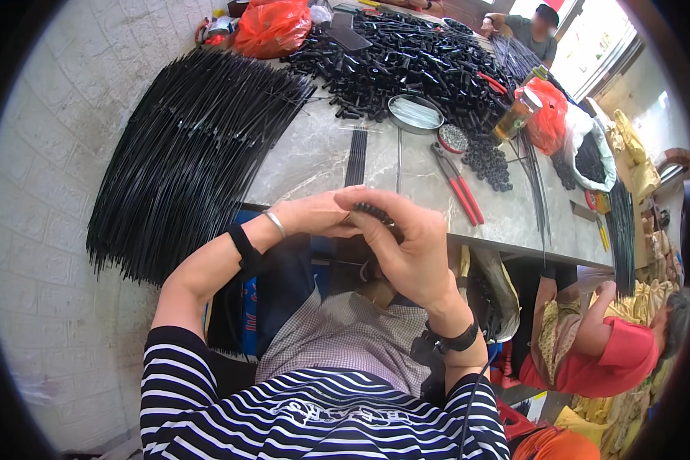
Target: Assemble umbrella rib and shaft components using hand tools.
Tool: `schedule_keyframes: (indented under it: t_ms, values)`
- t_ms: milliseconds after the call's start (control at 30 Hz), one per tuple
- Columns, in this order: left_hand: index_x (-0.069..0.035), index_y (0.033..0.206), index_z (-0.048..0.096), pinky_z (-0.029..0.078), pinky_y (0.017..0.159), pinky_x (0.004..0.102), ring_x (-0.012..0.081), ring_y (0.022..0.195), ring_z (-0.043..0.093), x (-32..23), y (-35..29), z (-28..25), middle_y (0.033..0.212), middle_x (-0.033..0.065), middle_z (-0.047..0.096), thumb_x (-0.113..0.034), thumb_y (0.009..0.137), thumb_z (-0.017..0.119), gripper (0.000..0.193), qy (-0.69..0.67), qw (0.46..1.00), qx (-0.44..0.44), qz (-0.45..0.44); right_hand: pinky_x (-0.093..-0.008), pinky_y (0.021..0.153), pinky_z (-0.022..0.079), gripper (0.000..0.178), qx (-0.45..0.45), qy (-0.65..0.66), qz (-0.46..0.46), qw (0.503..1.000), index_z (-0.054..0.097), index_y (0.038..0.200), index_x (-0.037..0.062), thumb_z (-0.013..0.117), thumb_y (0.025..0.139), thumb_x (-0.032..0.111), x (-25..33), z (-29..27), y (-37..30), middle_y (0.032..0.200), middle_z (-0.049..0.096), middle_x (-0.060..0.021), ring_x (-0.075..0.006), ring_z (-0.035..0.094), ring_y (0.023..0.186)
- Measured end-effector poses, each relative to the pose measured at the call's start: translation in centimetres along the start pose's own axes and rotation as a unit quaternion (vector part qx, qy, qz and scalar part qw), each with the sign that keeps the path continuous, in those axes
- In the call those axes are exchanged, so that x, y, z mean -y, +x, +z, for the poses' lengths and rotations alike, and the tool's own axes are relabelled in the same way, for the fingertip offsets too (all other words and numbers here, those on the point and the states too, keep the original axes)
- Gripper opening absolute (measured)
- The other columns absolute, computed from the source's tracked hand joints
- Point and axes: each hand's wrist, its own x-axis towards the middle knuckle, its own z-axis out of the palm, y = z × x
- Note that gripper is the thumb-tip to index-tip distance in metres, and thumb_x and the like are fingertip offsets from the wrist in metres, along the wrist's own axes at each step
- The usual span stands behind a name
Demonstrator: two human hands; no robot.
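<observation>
My right hand (410, 253) is curled, thumb and fingers closed around a short row of small black ring-like pieces (374, 211). My left hand (322, 213) meets it at the table's front edge; its fingertips are hidden behind the right hand, so its grip does not show. Just beyond both hands, several thin black rods (356, 157) lie side by side on the grey table (307, 165). Their near ends pass out of sight at my hands. Loose small black pieces (487, 162) like those in my grip lie farther right.
A large stack of black rods (184, 161) covers the left side. Black tubular parts (406, 57) are heaped at the back. Nearer are an oval tin (415, 113), a round tin (453, 139), red-handled pliers (460, 188) and a jar (517, 115). A person in red (590, 353) sits at right.
</observation>
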Motion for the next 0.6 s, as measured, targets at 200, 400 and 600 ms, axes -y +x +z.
schedule_keyframes:
  t_ms: [200, 400, 600]
  values:
    - [-0.01, 0.138, 0.041, 0.019, 0.118, 0.0392, 0.0229, 0.137, 0.032, -1.4, 0.7, -2.0, 0.142, 0.0091, 0.042, -0.028, 0.089, 0.058, 0.055, -0.176, 0.984, -0.016, -0.013, -0.0251, 0.074, 0.052, 0.021, 0.022, 0.057, -0.035, 0.997, 0.064, 0.106, -0.0014, 0.059, 0.086, -0.002, -0.2, 0.1, -0.1, 0.099, 0.069, -0.0116, -0.0173, 0.068, 0.084]
    - [-0.005, 0.127, 0.053, 0.039, 0.102, 0.0375, 0.0267, 0.121, 0.051, -5.6, 0.3, -6.2, 0.124, 0.0146, 0.057, -0.019, 0.081, 0.072, 0.052, -0.311, 0.943, -0.089, -0.078, -0.0298, 0.081, 0.052, 0.018, 0.013, 0.046, -0.024, 0.999, 0.064, 0.103, -0.0003, 0.06, 0.085, -0.001, -0.2, -0.4, 0.0, 0.099, 0.069, -0.0119, -0.0228, 0.069, 0.091]
    - [0.0, 0.104, 0.062, 0.051, 0.078, 0.0326, 0.0238, 0.091, 0.065, -11.3, 0.1, -10.3, 0.098, 0.013, 0.067, -0.003, 0.082, 0.062, 0.022, -0.367, 0.899, -0.182, -0.157, -0.0424, 0.099, 0.043, 0.021, 0.009, -0.025, -0.106, 0.994, 0.063, 0.104, 0.0015, 0.06, 0.083, 0.0, -0.5, -0.8, 0.5, 0.117, 0.062, -0.0151, -0.0315, 0.057, 0.114]
